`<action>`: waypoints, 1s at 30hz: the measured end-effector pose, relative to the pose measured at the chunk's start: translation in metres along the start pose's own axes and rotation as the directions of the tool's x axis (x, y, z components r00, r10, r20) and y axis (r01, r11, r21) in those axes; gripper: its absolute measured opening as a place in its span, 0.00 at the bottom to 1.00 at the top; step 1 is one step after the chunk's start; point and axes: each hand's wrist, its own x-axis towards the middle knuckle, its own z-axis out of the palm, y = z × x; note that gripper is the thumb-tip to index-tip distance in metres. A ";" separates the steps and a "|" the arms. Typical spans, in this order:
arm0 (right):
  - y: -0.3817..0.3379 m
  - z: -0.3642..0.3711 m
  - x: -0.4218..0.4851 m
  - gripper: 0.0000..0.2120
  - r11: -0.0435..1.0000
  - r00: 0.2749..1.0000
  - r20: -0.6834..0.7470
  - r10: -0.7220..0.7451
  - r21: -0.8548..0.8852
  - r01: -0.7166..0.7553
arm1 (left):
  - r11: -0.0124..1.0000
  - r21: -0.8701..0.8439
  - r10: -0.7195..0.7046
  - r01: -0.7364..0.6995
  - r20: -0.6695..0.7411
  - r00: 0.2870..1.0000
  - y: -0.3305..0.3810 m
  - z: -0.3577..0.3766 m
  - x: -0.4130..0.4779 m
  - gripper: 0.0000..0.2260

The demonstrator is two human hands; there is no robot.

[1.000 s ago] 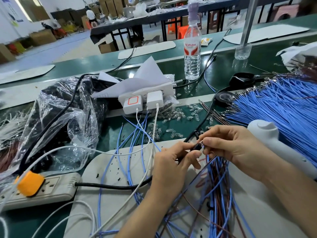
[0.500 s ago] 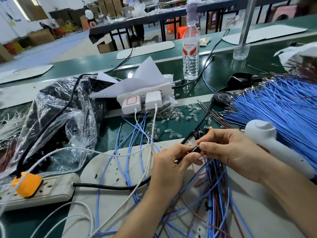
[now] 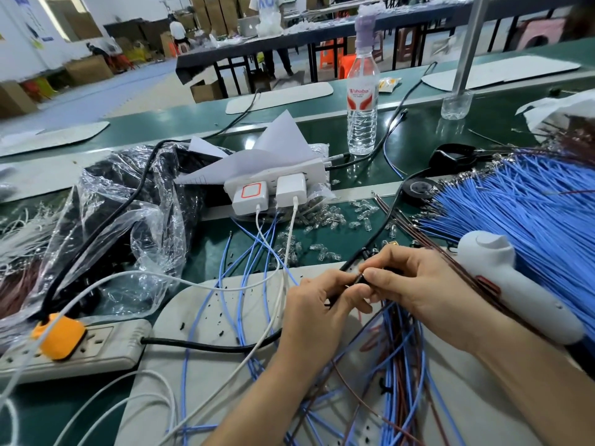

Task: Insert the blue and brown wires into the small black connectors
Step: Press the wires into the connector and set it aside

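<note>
My left hand point(image 3: 317, 305) and my right hand point(image 3: 415, 281) meet at the centre of the bench over a pale work mat point(image 3: 199, 375). Between their fingertips sits a small black connector point(image 3: 362, 280), pinched from both sides; most of it is hidden by the fingers. Blue and brown wires point(image 3: 397, 355) trail down from under the hands toward me. More loose blue wires point(image 3: 248, 262) fan across the mat to the left. A big bundle of blue wires point(image 3: 528, 214) with metal terminals lies at the right.
A white glue gun point(image 3: 512, 284) lies right of my right hand. A power strip with an orange plug point(image 3: 61, 336) sits at left, another with white chargers point(image 3: 273, 188) behind. A water bottle point(image 3: 362, 101), a clear plastic bag point(image 3: 128, 214), small clear parts point(image 3: 325, 220) and black cables surround.
My hands have stayed pressed together on the connector, the right thumb and fingers shifting slightly against it. The view has tilted a little.
</note>
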 end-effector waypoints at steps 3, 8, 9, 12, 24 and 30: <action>-0.002 -0.003 -0.001 0.03 0.998 1.000 0.018 -0.022 -0.052 0.022 | 1.000 0.010 0.027 -0.027 0.002 1.000 0.002 0.000 0.000 0.11; -0.007 -0.011 -0.002 0.03 0.984 0.997 0.058 -0.051 -0.168 0.060 | 0.996 0.072 0.044 -0.046 0.020 0.999 0.005 0.000 -0.001 0.14; -0.006 -0.010 -0.002 0.03 0.979 0.996 0.055 -0.065 -0.192 0.074 | 0.996 0.077 0.042 -0.043 0.016 0.999 0.005 0.000 0.000 0.12; -0.004 -0.009 0.000 0.02 0.975 0.995 0.060 -0.075 -0.205 0.086 | 0.994 0.096 0.047 -0.047 0.009 0.999 0.002 0.000 0.000 0.09; -0.012 -0.011 0.005 0.03 0.974 0.991 -0.107 -0.082 0.204 0.102 | 0.978 0.171 0.128 -0.118 -0.052 0.990 0.002 -0.003 0.004 0.14; -0.028 -0.026 0.003 0.09 0.824 0.683 -0.647 -0.340 0.145 0.548 | 0.890 0.372 0.307 -0.264 -0.061 0.950 0.012 -0.011 0.006 0.14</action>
